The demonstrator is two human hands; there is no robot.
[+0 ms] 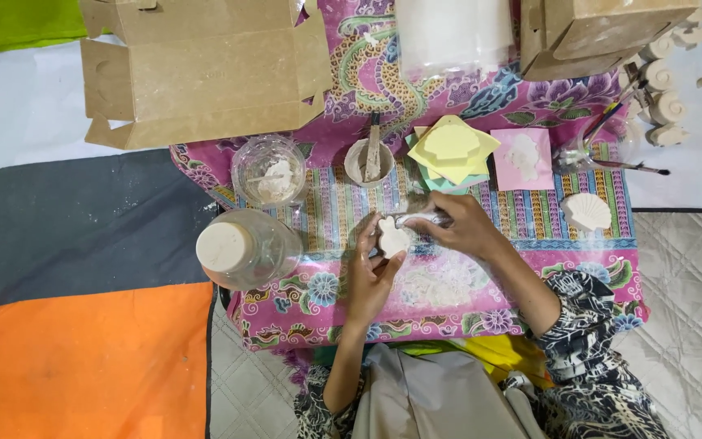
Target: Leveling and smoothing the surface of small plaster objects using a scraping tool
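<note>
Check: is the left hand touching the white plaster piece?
Touching. The head view shows the left hand with its fingers wrapped around the white plaster piece, no gap visible; the right hand meets it from the other side.

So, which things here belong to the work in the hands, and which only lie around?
In use:
- white plaster figure, held in the left hand
- small tool, held in the right hand

Lying about:
- shell cast
- cardboard box
- lidded jar
- small cup with a stick
- stack of coloured moulds
</note>
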